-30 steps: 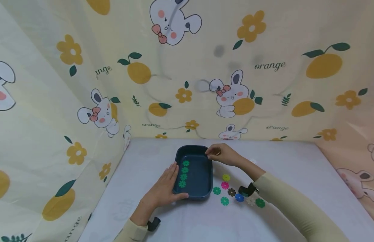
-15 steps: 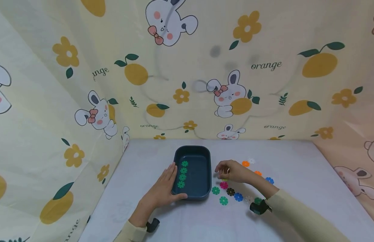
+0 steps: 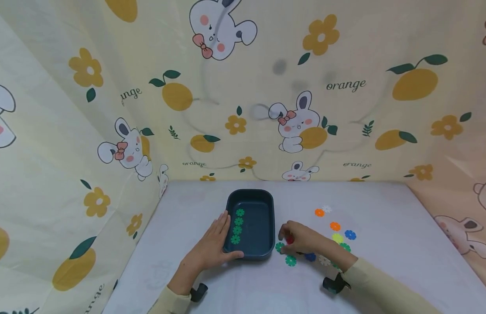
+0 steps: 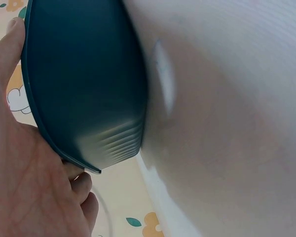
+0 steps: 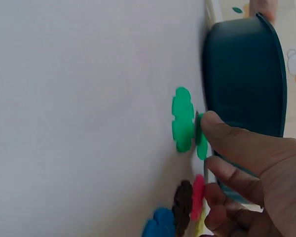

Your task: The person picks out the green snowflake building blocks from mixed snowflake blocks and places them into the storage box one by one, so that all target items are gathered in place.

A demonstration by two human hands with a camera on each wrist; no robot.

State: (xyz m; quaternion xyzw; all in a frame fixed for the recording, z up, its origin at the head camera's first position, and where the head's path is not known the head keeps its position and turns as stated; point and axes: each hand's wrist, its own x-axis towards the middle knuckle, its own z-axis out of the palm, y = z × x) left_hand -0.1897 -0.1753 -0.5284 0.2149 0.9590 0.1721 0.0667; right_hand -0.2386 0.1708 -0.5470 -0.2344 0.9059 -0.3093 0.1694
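A dark blue rectangular tray [image 3: 258, 249] stands on the table, with a column of several green flower-shaped pieces [image 3: 237, 221] inside along its left. My left hand [image 3: 211, 244] rests against its near left corner, fingers straight along the left side, thumb on the near rim; the left wrist view shows the palm beside the tray wall [image 4: 84, 89]. To the tray's right, my right hand [image 3: 302, 239] pinches a green flower-shaped piece [image 5: 202, 140] at table level between thumb and forefinger. Another green piece [image 5: 182, 120] lies beside it.
Pink [image 5: 198, 197], dark brown [image 5: 182, 207] and blue [image 5: 160, 224] pieces lie under the right hand. Farther right are orange [image 3: 335, 226], blue [image 3: 350, 234] and yellow [image 3: 337, 238] ones. A patterned cloth [image 3: 227, 152] hangs behind the table [image 3: 235, 288].
My right hand has moved from the tray's far right corner down and nearer, to the green piece beside the tray. The left hand and the tray stay put.
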